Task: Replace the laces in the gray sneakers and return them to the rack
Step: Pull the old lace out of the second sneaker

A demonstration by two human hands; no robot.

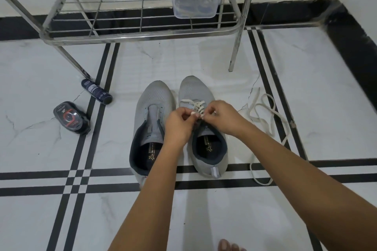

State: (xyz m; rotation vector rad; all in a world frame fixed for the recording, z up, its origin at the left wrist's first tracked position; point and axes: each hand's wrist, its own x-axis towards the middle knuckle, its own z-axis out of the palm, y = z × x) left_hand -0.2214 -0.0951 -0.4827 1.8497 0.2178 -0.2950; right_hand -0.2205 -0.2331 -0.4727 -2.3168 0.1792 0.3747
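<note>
Toes (230,245): bare on the floor, at the bottom edge.
Left hand (179,122): fingers curled, pinching the white lace (196,105) over the tongue.
Right hand (224,117): pinching the same lace, opposite.
Laced sneaker (193,87): on the floor before the rack (142,35), partly threaded.
Other sneaker (155,98): beside it, eyelets bare.
Loose lace (265,114): sprawled near the right forearm.
Risk: probably a skipped eyelet or uneven ends; that forearm could snag the loose lace.

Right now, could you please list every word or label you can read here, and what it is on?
"ADVANC", the rest unclear: right insole.
Similar print beside a logo, too blurred to read: left insole.
White print, too blurred to read: can.
Red label, too blurred to read: tin.
</note>
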